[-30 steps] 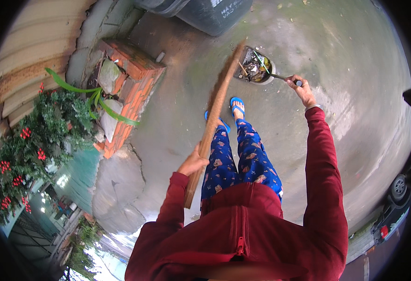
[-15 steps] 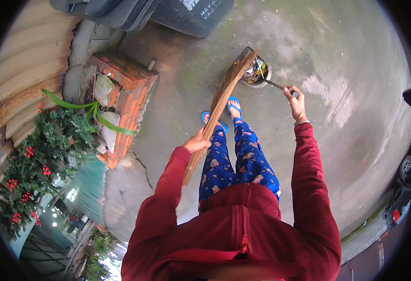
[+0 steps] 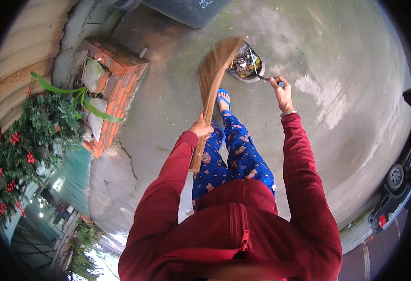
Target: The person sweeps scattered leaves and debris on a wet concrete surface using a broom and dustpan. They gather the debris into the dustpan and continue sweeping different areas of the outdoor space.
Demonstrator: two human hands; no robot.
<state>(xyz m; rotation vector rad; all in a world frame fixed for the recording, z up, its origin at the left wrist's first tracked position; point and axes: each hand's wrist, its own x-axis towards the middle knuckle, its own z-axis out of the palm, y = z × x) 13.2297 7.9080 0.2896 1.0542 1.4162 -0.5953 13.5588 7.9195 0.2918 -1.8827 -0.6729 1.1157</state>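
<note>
My left hand [image 3: 201,127] is closed round the lower part of a brown straw broom [image 3: 213,82]. Its bristles fan out ahead of my feet, blurred, with the tip beside a scoop-like dustpan [image 3: 251,80]. Dead leaves, yellow bits and a pale stick [image 3: 253,61] lie in the pan. A dark handle [image 3: 263,77] runs from the pan's near right side to my right hand [image 3: 282,92], whose fingers are wrapped round its end. The pan sits at or just above the concrete; I cannot tell which.
A low brick planter [image 3: 121,79] with stones and a green plant stands on the left, beside a bush with red berries [image 3: 25,145]. At the top is a dark grey bin [image 3: 187,11]. My feet wear blue flip-flops [image 3: 223,99]. A parked vehicle [image 3: 392,187] shows far right.
The broom's bristles have swung left and spread, uncovering more of the dustpan's contents. My right hand and the pan have shifted slightly left. One foot has stepped back and is now mostly hidden.
</note>
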